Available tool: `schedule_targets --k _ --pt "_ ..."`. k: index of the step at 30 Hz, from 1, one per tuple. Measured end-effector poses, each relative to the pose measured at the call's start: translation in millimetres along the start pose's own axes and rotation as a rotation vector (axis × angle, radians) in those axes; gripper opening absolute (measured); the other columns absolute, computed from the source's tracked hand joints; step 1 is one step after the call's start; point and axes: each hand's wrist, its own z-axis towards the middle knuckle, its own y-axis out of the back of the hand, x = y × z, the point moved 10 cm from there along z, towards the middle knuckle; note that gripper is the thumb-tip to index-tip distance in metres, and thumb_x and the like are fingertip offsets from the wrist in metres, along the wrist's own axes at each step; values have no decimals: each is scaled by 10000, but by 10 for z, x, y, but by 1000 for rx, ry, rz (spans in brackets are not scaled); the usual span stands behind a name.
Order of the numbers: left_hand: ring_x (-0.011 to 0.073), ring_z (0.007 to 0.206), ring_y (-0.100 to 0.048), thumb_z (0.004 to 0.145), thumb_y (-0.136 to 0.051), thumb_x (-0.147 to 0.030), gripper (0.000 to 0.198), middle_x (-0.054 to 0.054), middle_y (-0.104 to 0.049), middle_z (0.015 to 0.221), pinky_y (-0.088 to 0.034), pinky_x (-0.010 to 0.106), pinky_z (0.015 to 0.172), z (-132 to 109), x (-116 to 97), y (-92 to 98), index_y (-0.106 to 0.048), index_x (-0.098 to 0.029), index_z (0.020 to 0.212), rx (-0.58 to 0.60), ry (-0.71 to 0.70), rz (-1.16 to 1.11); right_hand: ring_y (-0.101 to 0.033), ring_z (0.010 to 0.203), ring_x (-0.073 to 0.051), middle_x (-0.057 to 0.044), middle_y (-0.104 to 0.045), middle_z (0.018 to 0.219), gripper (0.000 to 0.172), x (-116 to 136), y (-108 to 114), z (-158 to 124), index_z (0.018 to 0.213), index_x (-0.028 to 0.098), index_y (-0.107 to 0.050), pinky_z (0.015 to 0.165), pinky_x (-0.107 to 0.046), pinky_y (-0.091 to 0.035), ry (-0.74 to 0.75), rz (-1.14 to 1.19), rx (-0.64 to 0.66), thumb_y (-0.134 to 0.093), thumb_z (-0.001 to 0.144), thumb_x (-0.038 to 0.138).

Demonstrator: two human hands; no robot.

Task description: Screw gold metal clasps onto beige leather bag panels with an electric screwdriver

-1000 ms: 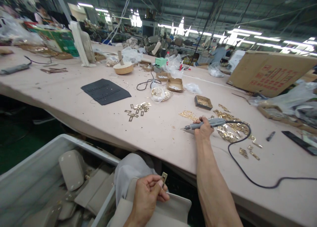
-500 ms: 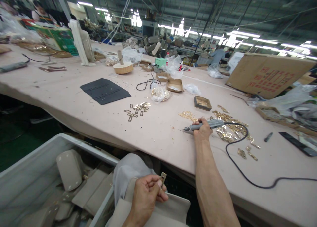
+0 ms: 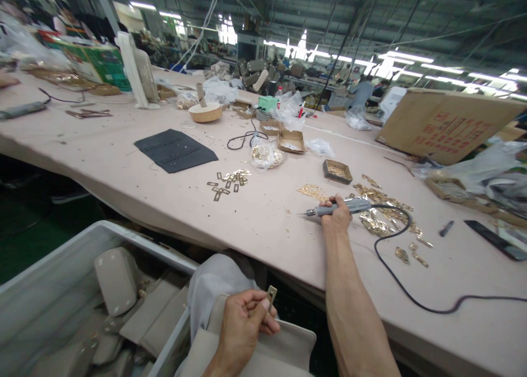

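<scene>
Pinched in the fingers of my left hand (image 3: 246, 323) is a small gold metal plate (image 3: 272, 294) with a slot in it. Below that hand, a beige leather-like bag piece (image 3: 288, 347) lies over my lap. My right hand (image 3: 338, 215) is wrapped round a grey electric screwdriver (image 3: 357, 205) above the table, its bit pointing left. Tiny gold screws (image 3: 313, 191) lie scattered just past the bit. A heap of shiny gold metal parts (image 3: 376, 221) spreads to the right of the screwdriver. Several slotted gold plates (image 3: 229, 184) sit in a loose pile further left.
A white bin (image 3: 102, 230) of beige bag pieces stands at lower left. The screwdriver's black cord (image 3: 382, 262) loops over the table's right side. On the table are a dark sheet (image 3: 177, 150), a small box (image 3: 337, 171), a fan (image 3: 134, 72), a carton (image 3: 448, 122) and a phone (image 3: 494, 238).
</scene>
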Motion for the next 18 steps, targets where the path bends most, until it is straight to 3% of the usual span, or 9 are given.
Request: schedule_targets --k 6,18 --pt "204 502 -694 701 -839 -605 553 131 -741 702 -544 229 457 5 33 28 -707 -87 844 -5 -11 8 -498 497 -82 51 -555 691 357 20 -59 -40 768 183 -478 430 -212 -511 15 -3 36 -821 803 274" --pt "205 501 -691 722 -832 -585 538 132 -745 726 -547 234 455 35 144 63 -688 -94 888 -25 -20 -2 -466 468 -64 68 -520 683 250 156 169 105 775 194 -443 418 -180 -489 32 44 -89 -677 846 144"
